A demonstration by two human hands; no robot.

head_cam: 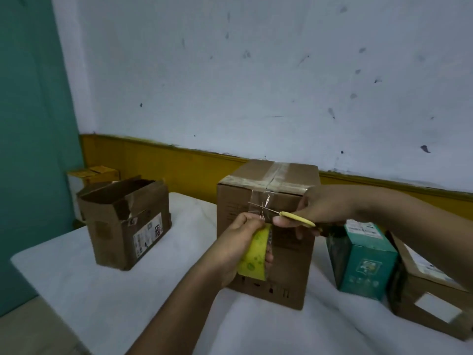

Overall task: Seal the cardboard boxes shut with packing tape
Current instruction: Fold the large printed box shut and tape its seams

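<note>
The sealed cardboard box (289,272) stands in the middle of the white-covered table (102,290), with tape already crossing its top seam and running down onto its front face. Just in front of that face, the left hand (238,249) grips the tape roll (256,254), fingers curled round its yellow core. From the roll a clear tape strip (258,203) stretches up to the box's upper front edge. The right hand (322,211) comes in from the box's right side and holds yellow-handled scissors (297,218). Its fingers are closed on the handles and the blades meet the strip.

The clear film looks thin, limp and sticky, likely to curl back on itself once cut, so it probably needs to be kept taut from the roll. The roll itself seems light and rigid, and is best held by its core. The box appears stiff enough to take pressure when the loose end is smoothed down.

To the left of the sealed box sits an open cardboard box (120,226), its flaps up and untaped. To its right stand a teal carton (366,262) and, beyond that, another brown box (430,290).
</note>
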